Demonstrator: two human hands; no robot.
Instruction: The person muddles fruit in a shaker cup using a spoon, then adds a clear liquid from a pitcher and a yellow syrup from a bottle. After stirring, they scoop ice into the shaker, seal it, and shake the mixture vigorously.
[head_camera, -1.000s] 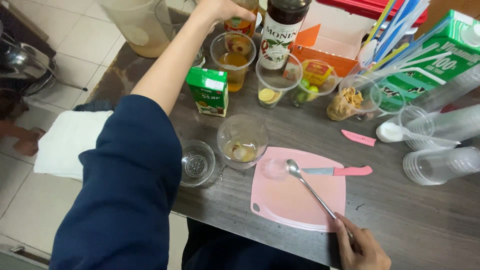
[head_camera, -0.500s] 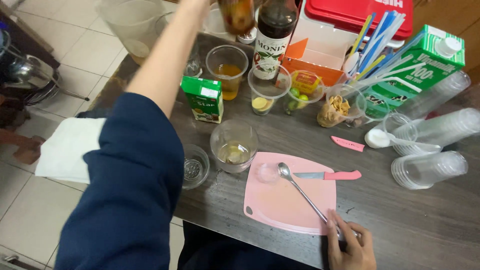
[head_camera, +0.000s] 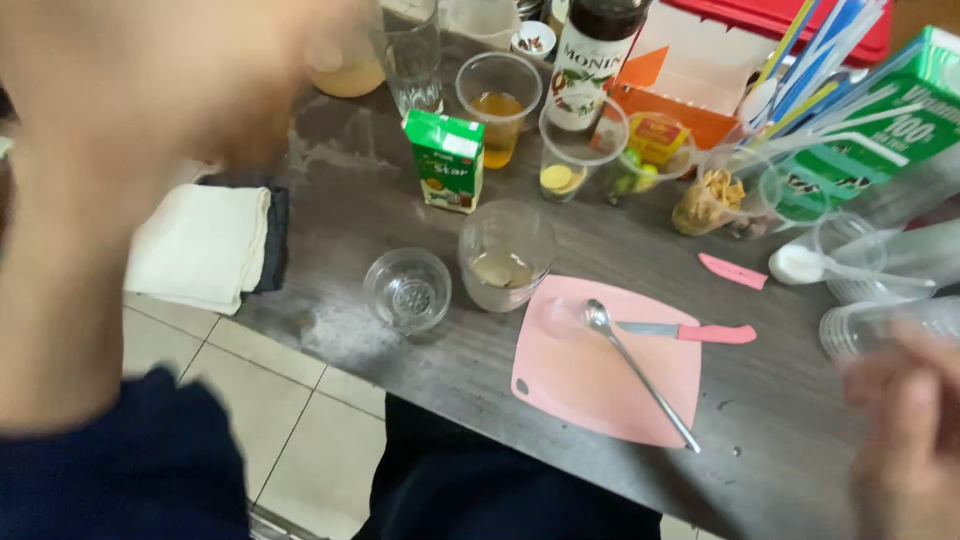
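My left arm (head_camera: 130, 200) is raised close to the camera as a big blur over the left side; its hand is smeared near the top and I cannot make out what it holds. My right hand (head_camera: 905, 440) hovers blurred at the lower right, off the table, fingers loose and holding nothing. A metal spoon (head_camera: 640, 372) lies diagonally on the pink cutting board (head_camera: 580, 390), beside a pink-handled knife (head_camera: 690, 331). Left of the board stand a clear plastic cup (head_camera: 505, 255) with a little liquid in it and a small glass bowl (head_camera: 408, 290).
Behind are a small green carton (head_camera: 445, 160), a cup of amber liquid (head_camera: 498, 95), a dark syrup bottle (head_camera: 590, 50), cups of fruit pieces, a green milk carton (head_camera: 880, 120), straws and stacked plastic cups (head_camera: 880, 265). A white towel (head_camera: 200, 245) lies at the left edge.
My right hand has let go of the spoon's handle and lifted away to the right. My left arm has come back from the far bottles up toward the camera.
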